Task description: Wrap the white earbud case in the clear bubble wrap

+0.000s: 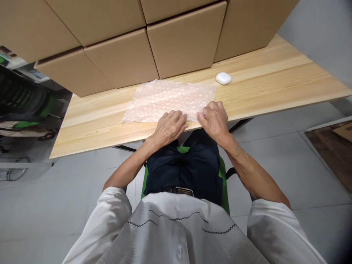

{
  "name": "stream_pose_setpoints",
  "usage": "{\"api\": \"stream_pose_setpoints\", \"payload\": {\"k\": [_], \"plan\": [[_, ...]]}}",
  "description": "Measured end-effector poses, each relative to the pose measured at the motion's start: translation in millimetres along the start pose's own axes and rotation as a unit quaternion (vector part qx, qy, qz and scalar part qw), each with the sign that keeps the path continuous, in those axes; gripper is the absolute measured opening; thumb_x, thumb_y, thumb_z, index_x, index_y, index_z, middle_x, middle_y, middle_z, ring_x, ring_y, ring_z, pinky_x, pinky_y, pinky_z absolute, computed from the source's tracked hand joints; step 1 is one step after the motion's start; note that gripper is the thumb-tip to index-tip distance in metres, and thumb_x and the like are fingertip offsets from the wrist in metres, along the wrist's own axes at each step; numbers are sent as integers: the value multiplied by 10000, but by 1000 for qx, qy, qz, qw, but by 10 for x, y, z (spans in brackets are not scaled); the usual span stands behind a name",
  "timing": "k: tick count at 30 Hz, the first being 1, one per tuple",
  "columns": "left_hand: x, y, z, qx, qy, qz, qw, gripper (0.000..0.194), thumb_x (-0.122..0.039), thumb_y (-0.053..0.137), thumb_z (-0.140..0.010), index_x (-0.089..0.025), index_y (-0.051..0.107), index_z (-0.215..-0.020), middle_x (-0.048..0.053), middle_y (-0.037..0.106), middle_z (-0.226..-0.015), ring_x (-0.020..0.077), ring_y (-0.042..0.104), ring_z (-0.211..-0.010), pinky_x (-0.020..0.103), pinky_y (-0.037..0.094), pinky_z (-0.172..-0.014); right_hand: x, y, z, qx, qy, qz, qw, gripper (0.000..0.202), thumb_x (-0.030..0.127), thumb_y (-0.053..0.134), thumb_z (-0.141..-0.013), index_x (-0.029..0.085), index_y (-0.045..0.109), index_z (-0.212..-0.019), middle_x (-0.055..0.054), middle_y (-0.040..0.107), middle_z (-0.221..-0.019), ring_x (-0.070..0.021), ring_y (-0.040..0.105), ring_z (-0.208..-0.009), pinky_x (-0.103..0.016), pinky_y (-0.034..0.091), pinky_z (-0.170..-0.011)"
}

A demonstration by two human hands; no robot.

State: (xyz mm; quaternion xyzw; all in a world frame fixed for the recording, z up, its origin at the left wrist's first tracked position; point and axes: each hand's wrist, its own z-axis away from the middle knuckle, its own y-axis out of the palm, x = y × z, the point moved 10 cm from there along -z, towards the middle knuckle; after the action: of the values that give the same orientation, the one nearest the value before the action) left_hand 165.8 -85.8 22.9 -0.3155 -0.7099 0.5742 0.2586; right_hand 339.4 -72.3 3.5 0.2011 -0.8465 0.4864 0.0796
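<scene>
A sheet of pinkish clear bubble wrap (pixel 167 96) lies on the wooden table, reaching to its front edge. My left hand (pixel 171 126) is at the near edge of the sheet, fingers bent and close together over the plastic, with the thumb partly hidden. To its right, my right hand (pixel 214 119) is closed, its thumb and curled fingers pinching the sheet's near right corner. A short stretch of wrap shows between the two hands.
Cardboard boxes (pixel 121 60) stand stacked along the back of the wooden table (pixel 275 80). A small white rounded case (pixel 223 78) sits right of the wrap. At far left is a black and green chair (pixel 30 99). The table's front edge runs close to my lap.
</scene>
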Motion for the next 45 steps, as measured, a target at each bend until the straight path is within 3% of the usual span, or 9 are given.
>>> {"api": "stream_pose_setpoints", "payload": {"k": [7,12,15,19,23,29,36,40,45], "plan": [[154,-29,91,-7,-9,33,999,502,-574,446,-1240,-229,784,-1376,198,771,-1347,387,676,-1229,551,546,-1031,75,-77,96,21,6,-26,999,315,356,540,-1155,263,743,-933,-175,749,-1043,-417,655,-1110,-615,593,-1016],[278,-45,168,-13,-6,73,997,452,-543,481,-1232,-257,798,-1384,184,765,-1420,386,688,-1299,569,562,-1096,126,-434,155,-32,-2,-34,999,347,384,550,-1177,214,726,-1424,-202,787,-1331,-417,709,-1220,-607,606,-1095],[300,-33,168,-16,-8,92,996,462,-532,478,-1234,-242,799,-1394,194,756,-1462,382,704,-1340,578,575,-1154,490,-466,147,-3,-99,-32,995,464,363,591,-1177,198,658,-1606,-233,727,-1605,-458,671,-1471,-695,521,-1292],[304,-16,170,-16,3,115,993,474,-530,471,-1237,-236,793,-1421,198,748,-1527,386,714,-1428,589,576,-1239,873,-163,184,114,-216,-42,969,562,369,703,-1146,238,638,-1688,-190,634,-1801,-464,560,-1688,-721,450,-1401],[362,-2,210,-9,-3,133,991,426,-500,522,-1226,-243,782,-1446,190,731,-1616,395,665,-1565,622,506,-1360,615,42,201,157,-187,-36,969,622,517,714,-1158,189,661,-1684,-228,641,-1794,-472,583,-1685,-667,515,-1370],[440,-11,262,-14,-28,131,991,390,-516,542,-1224,-217,743,-1373,205,690,-1708,401,607,-1658,635,461,-1409,174,-54,230,140,-159,-39,977,593,488,605,-1206,133,679,-1675,-240,655,-1778,-456,635,-1653,-663,549,-1337],[455,-5,319,-24,-37,66,997,380,-517,526,-1231,-193,722,-1268,254,712,-1648,403,692,-1548,591,576,-1277,190,-68,234,140,-171,-55,974,579,477,552,-1220,146,690,-1675,-227,672,-1765,-447,638,-1647,-668,549,-1320],[601,-101,328,-49,-66,20,996,374,-485,520,-1228,-179,730,-1273,272,645,-1732,424,608,-1647,590,526,-1313,224,-79,232,135,-191,-54,971,539,443,571,-1218,140,724,-1637,-238,699,-1730,-454,668,-1607,-664,562,-1303],[853,-205,277,-55,-136,8,989,460,-372,434,-1225,-151,666,-1556,247,755,-1551,386,680,-1500,583,481,-1293,278,-92,219,129,-213,-29,968,508,416,561,-1226,110,756,-1582,-253,730,-1683,-457,701,-1556,-633,596,-1253]]}}
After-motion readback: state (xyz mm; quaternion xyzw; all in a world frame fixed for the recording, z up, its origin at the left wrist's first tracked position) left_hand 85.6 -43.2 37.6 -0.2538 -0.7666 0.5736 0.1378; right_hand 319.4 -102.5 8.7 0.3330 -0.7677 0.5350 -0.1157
